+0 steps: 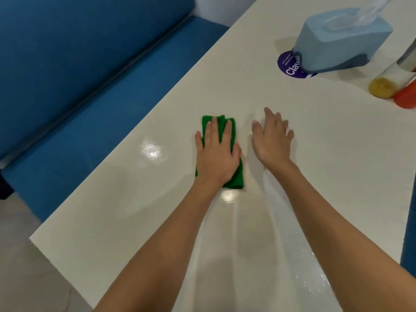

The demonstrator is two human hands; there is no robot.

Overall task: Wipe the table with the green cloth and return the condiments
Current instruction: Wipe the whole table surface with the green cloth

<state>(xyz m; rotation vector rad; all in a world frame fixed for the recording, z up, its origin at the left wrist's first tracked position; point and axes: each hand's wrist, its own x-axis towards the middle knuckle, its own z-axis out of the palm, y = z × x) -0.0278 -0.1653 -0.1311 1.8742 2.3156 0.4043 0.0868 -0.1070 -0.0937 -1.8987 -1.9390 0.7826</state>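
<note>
Left hand (217,154) is pressed flat, fingers spread, on the folded green cloth (234,176) on the white table (112,210). Right hand (271,140) sits just beside it, open and empty. Blue tissue box (337,41) and two condiment shakers (391,84) stand well apart.

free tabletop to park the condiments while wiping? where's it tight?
Bare: the stretch of table between the green cloth and the bench-side edge, and the near end around the forearms. Tight: the far right corner, where the blue tissue box and condiment bottles stand close together.

Operator: bare arms, no sleeves.
Left hand (216,154) and right hand (271,140) carry no gloves, rings, watch or wristbands.
</note>
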